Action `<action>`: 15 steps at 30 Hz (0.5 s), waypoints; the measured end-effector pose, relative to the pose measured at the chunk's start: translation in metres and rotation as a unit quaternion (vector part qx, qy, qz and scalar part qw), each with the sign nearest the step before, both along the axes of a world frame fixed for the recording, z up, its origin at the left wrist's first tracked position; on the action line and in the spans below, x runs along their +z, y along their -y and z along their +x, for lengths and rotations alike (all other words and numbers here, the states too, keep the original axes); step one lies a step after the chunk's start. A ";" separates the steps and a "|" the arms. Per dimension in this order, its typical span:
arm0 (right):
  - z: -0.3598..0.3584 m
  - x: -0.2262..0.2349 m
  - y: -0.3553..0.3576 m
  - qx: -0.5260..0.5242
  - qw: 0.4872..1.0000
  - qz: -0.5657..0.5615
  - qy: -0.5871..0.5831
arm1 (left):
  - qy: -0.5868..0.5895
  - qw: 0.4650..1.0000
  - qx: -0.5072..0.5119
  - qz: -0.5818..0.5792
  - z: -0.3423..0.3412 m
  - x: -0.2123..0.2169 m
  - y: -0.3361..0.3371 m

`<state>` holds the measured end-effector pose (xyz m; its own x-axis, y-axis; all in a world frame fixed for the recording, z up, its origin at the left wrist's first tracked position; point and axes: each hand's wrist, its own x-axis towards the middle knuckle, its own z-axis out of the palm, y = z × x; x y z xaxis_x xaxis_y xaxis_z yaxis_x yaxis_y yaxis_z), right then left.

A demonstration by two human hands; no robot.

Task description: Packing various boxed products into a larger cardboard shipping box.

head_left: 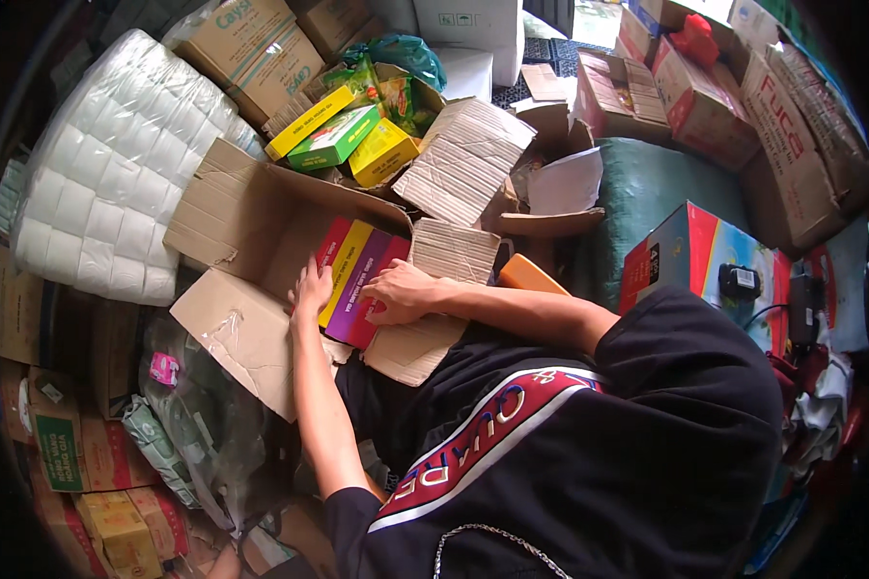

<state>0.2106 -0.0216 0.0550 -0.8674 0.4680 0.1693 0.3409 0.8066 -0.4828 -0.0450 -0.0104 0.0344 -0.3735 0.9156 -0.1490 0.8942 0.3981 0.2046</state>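
Observation:
An open brown carton [270, 207] stands before me with its flaps spread outward. Inside its right part, a red box [332, 243], a yellow box [349, 277] and a purple box [375, 280] lie side by side in a slanting row. My left hand [311, 289] rests against the red box's left side, fingers stretched apart. Across the row, my right hand [402, 292] has its fingers curled over the purple box's right edge, with some red showing beneath them. The undersides of the boxes are hidden.
Beyond the carton sits another carton with yellow and green boxes [333, 138]. A plastic-wrapped pack of white rolls [106, 174] leans at left. Clear plastic bags [198, 415] lie at lower left; a green bundle [661, 193] and a red-blue box [690, 256] stand at right.

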 end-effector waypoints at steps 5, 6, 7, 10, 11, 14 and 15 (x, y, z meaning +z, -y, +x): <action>-0.001 -0.005 -0.004 -0.009 1.000 0.013 -0.013 | -0.108 0.991 -0.012 0.082 0.007 -0.017 0.003; 0.000 -0.005 -0.005 -0.014 1.000 0.011 -0.006 | -0.155 0.982 -0.017 0.107 0.015 -0.014 0.004; 0.000 -0.002 -0.005 -0.016 1.000 0.012 0.000 | -0.152 0.982 -0.018 0.112 0.015 -0.012 0.006; -0.002 0.010 -0.001 -0.026 0.999 0.000 0.026 | -0.181 0.965 -0.098 0.163 0.016 -0.007 0.009; -0.002 0.009 -0.002 -0.013 1.000 -0.005 0.010 | -0.184 0.964 -0.110 0.159 0.019 -0.006 0.009; -0.010 0.007 -0.012 -0.032 0.990 -0.121 -0.064 | -0.107 0.987 -0.083 0.089 0.026 -0.013 0.013; -0.015 0.018 -0.023 0.000 0.960 -0.240 -0.141 | -0.085 0.987 -0.091 0.105 0.024 -0.021 0.023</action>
<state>0.1953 0.0011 0.0733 -0.8185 0.5513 0.1619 0.1421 0.4672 -0.8727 -0.0206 -0.0334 0.0130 -0.2032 0.9738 0.1019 0.9755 0.1924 0.1064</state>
